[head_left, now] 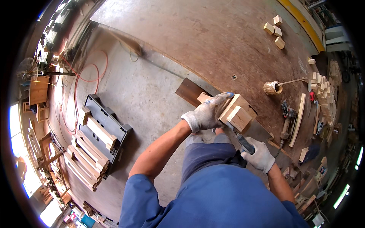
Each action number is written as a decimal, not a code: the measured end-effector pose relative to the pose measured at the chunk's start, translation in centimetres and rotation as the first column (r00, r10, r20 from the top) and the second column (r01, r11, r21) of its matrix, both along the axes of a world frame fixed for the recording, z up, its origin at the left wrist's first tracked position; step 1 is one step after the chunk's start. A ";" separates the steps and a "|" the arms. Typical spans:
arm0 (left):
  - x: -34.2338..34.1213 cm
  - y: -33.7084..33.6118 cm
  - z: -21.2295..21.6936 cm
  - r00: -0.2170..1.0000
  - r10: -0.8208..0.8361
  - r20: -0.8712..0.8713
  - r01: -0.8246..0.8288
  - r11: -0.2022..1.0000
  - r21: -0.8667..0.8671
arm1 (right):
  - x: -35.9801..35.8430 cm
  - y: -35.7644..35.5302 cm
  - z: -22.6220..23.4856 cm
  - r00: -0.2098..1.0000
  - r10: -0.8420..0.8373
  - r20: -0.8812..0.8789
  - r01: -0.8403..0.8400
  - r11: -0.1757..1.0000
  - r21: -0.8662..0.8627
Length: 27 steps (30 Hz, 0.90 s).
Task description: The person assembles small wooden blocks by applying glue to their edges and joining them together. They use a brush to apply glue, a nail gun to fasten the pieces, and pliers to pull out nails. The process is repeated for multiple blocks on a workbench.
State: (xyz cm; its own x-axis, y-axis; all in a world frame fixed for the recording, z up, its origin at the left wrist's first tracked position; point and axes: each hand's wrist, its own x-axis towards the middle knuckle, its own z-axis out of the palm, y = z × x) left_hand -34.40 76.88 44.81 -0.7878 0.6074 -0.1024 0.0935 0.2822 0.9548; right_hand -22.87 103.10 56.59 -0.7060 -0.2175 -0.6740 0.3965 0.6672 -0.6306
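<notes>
My left hand [211,111], in a whitish work glove, presses on a pale wooden piece [232,103] at the workbench's near edge. Its fingers reach over the top of the wood, and a square block end [240,118] sticks out toward me. Gloved as well, my right hand [259,156] grips the dark handle of a handsaw [243,141]. The saw's narrow metal blade meets the left side of the block end. Teeth and cut are too small to make out. A dark brown board [189,90] juts from the bench edge beyond my left hand.
Several small wooden blocks [274,31] lie on the workbench [197,41]. A round wooden mallet [273,88], a power drill [287,123] and a wood strip [297,119] lie to the right. On the floor at left, long wooden pieces [86,159] rest on a dark plastic pallet [102,125] near a red hose [99,72].
</notes>
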 end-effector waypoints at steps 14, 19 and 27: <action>-1.6 -1.4 3.4 0.961 -0.062 -0.268 0.040 0.995 -0.087 | -0.3 -0.8 -0.1 0.999 -0.036 0.029 0.037 0.999 -0.013; -3.9 -1.3 5.9 0.888 -0.258 -0.381 0.156 0.948 -0.277 | -2.5 -2.3 1.2 1.000 -0.001 -0.003 0.001 1.000 0.004; -5.8 -0.6 3.5 0.931 -0.188 -0.312 0.126 0.970 -0.206 | -2.8 -0.7 -0.9 0.997 -0.055 -0.063 0.058 0.997 0.042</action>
